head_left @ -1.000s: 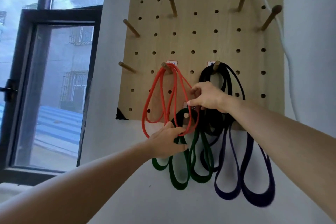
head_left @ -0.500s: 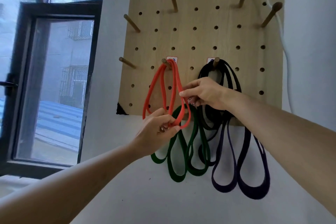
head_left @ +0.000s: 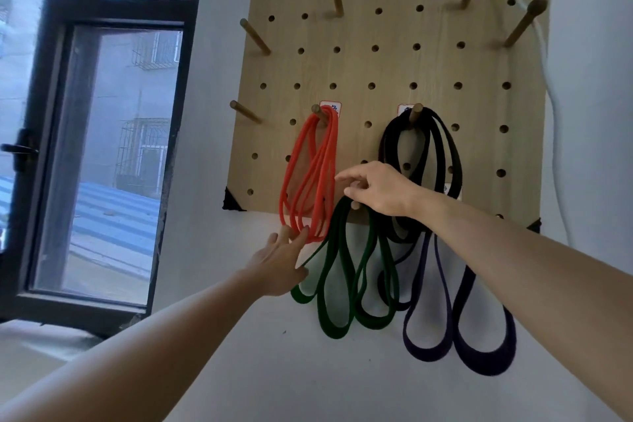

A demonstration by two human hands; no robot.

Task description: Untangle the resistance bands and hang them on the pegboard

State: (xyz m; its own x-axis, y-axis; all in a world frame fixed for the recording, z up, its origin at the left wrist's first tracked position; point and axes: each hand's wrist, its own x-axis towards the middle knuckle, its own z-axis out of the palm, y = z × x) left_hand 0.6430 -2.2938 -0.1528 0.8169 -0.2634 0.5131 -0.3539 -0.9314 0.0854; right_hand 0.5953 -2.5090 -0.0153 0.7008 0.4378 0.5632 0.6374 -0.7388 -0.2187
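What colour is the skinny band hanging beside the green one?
Orange-red: the thin rubber band, clearest in head view.

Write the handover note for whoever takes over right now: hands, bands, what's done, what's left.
Left hand: open, straight fingertips touching the bottom loops of the red band.
Right hand: loosely curled by the peg of the green band, seemingly holding nothing.
Bands: red and black band on neighbouring pegs of the pegboard; green on a lower peg; purple band hangs lowest, its top hidden behind the right arm.
Done: all four hang.
Left: probably settle red clear of green and check purple's peg.
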